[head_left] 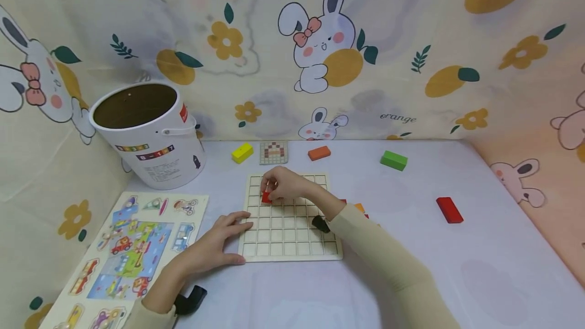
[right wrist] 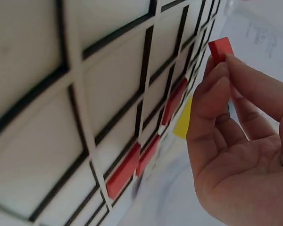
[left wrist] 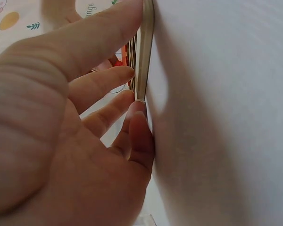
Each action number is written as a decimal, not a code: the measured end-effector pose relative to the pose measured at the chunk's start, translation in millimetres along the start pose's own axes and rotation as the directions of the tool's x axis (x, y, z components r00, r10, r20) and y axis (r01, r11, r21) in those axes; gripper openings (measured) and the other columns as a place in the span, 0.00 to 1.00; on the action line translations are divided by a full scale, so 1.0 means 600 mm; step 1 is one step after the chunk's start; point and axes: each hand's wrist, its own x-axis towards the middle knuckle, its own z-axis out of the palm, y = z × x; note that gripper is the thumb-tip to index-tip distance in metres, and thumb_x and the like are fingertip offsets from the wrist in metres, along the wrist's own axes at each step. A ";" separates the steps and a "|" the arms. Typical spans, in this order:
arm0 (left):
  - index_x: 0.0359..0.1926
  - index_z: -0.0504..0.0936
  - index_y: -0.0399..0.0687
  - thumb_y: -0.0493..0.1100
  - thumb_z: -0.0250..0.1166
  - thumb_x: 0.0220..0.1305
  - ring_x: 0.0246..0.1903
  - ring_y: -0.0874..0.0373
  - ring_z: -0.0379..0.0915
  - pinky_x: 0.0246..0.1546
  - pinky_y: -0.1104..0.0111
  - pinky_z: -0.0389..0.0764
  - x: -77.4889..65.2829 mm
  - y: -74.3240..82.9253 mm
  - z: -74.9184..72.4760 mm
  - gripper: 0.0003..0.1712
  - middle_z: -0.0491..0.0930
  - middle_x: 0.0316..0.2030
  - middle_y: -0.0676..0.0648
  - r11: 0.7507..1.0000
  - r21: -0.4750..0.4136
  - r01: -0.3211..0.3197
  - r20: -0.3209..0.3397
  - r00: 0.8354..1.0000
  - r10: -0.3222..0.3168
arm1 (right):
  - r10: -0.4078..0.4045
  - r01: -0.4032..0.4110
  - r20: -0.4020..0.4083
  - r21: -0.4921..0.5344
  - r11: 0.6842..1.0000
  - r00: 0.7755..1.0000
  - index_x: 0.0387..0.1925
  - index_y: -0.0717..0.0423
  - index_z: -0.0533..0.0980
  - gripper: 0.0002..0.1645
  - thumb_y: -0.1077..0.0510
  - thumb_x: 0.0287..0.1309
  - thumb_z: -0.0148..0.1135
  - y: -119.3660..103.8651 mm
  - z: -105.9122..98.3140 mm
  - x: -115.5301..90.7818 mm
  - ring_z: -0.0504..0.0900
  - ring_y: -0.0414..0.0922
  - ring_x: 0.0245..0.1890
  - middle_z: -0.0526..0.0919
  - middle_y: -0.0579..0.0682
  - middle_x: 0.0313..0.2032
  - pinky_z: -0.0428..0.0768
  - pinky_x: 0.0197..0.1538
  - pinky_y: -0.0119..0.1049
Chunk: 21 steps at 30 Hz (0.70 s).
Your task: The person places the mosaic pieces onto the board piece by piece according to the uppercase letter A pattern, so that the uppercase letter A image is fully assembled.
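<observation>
A small red tile is pinched between the thumb and fingertips of my right hand, over the upper left of a white grid board. In the right wrist view the held tile stands apart from the grid, and several red tiles sit in cells of it. From the head view my right hand hides part of the upper rows. My left hand touches the board's left edge, fingers spread and nearly straight, thumb near the lower corner. Close up, its fingers rest along the board's rim.
Behind the board lie a yellow block, a pattern card, an orange block and a green block. A red block is at right. Orange pieces show beside my right forearm. A white bucket and picture puzzle stand left.
</observation>
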 end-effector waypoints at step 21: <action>0.69 0.71 0.45 0.56 0.76 0.52 0.73 0.38 0.47 0.67 0.40 0.58 -0.001 -0.001 0.003 0.46 0.56 0.74 0.43 0.999 0.019 -0.026 -0.010 1.000 0.027 | 0.044 -0.054 -0.031 -0.599 0.799 0.999 0.67 0.50 0.73 0.32 0.43 0.66 0.63 -0.028 0.018 -0.056 0.64 0.55 0.69 0.69 0.53 0.68 0.68 0.64 0.58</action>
